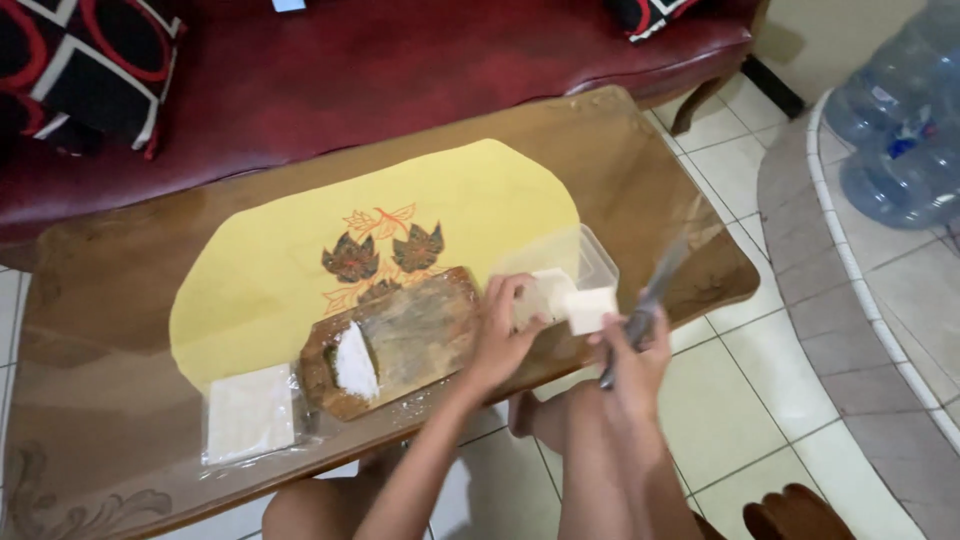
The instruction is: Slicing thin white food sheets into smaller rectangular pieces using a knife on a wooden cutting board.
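My left hand grips a pale block of white tofu over a clear plastic container at the table's near right edge. My right hand holds a knife by its handle, blade pointing up and away, and also touches a second white block. A worn wooden cutting board lies just left of my hands, with a white slab on its left end.
A yellow mat with a leaf pattern covers the glass-topped wooden table. A flat white packet in plastic lies near the front left. A dark red sofa stands behind, water jugs at right.
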